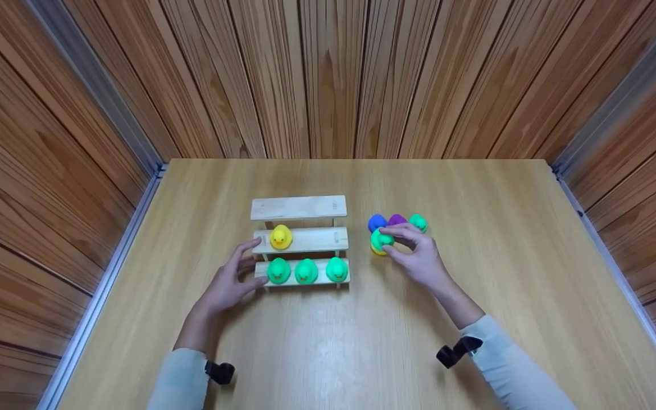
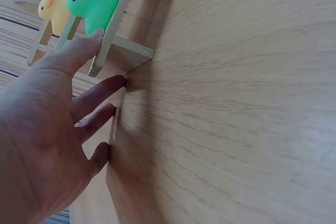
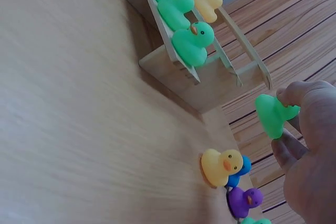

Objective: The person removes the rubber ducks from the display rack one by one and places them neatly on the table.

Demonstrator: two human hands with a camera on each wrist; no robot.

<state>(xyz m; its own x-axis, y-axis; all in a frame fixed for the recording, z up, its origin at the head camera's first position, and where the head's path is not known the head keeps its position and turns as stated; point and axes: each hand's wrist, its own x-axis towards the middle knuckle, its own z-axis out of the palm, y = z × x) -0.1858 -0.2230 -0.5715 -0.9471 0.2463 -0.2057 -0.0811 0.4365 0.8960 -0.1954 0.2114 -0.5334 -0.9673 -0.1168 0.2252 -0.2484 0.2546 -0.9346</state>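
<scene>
A small wooden three-step rack (image 1: 299,208) stands left of centre. Three green toy ducks (image 1: 306,272) sit in a row on its lowest step, and a yellow duck (image 1: 281,237) on the middle one. My left hand (image 1: 226,285) rests at the rack's left end, thumb (image 2: 84,51) touching the low step by a green duck, fingers loosely spread. My right hand (image 1: 423,263) pinches another green duck (image 3: 270,115) between thumb and fingers, raised off the table. A second yellow duck (image 3: 219,166) sits on the table below it, mostly hidden in the head view.
Behind the right hand stand a blue duck (image 1: 377,222), a purple duck (image 1: 397,220) and one more green duck (image 1: 418,222), close together. Wood-panelled walls (image 1: 328,80) with metal corner posts enclose the table (image 1: 316,353). The rack's top step bears no duck.
</scene>
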